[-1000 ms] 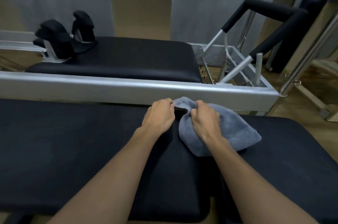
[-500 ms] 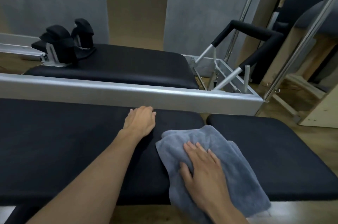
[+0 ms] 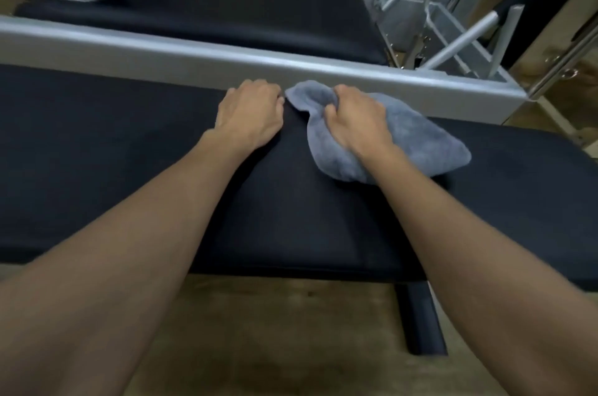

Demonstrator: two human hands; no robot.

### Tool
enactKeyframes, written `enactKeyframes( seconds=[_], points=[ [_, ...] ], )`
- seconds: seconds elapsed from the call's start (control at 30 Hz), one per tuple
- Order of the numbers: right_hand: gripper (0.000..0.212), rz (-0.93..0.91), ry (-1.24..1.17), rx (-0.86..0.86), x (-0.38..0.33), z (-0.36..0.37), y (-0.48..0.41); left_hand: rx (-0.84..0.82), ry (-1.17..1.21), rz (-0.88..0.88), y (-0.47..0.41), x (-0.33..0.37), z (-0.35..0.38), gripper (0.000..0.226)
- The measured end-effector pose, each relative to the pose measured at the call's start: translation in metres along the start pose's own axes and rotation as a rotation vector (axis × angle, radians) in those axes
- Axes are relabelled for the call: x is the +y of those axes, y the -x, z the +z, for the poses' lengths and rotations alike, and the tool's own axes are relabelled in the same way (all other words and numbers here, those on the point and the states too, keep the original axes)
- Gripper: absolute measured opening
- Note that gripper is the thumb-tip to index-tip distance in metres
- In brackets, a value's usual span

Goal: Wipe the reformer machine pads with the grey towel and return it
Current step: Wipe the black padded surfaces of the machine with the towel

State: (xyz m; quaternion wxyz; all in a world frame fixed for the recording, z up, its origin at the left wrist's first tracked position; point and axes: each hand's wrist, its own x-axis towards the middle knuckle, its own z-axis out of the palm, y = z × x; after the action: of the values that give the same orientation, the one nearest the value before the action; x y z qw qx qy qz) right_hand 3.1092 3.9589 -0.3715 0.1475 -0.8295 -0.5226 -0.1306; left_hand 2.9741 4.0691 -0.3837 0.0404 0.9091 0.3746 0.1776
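since half a second ago the right hand (image 3: 357, 119) has pushed the grey towel (image 3: 417, 143) from the near edge of the black pad (image 3: 129, 153) to its far edge, fingers now bunched into the cloth; the left hand (image 3: 249, 115) rests curled on the pad just beside the towel, under the silver rail (image 3: 161, 51)

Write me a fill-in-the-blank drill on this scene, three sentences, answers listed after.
1. The right hand grips a bunched towel whose colour is ____.
2. The left hand rests on the near black pad with ____ in its grasp.
3. Just beyond both hands runs a silver metal ____ of the reformer frame.

Missing words: grey; nothing; rail
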Motion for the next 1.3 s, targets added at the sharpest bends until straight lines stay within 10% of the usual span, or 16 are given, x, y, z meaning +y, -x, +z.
enactKeyframes(
  seconds=[0.27,0.7,1.0,1.13,1.3],
  points=[
    [0.039,0.208,-0.045,-0.197,-0.012,0.017,-0.036,-0.075,-0.027,-0.126,0.028,-0.04,-0.024,0.033],
    [0.052,-0.053,-0.118,-0.119,-0.14,-0.043,0.165,-0.194,0.066,-0.123,0.081,-0.042,-0.066,0.034],
    [0.027,-0.049,-0.155,-0.173,-0.118,0.006,0.018,-0.057,0.079,-0.157,0.072,-0.095,-0.055,0.033],
    [0.021,-0.077,-0.097,-0.511,-0.122,0.033,-0.051,-0.018,0.07,-0.199,0.076,-0.115,-0.053,0.032],
    [0.032,0.06,-0.055,-0.203,-0.139,0.036,-0.049,-0.044,0.095,-0.196,0.09,-0.12,-0.057,0.033]
  ],
)
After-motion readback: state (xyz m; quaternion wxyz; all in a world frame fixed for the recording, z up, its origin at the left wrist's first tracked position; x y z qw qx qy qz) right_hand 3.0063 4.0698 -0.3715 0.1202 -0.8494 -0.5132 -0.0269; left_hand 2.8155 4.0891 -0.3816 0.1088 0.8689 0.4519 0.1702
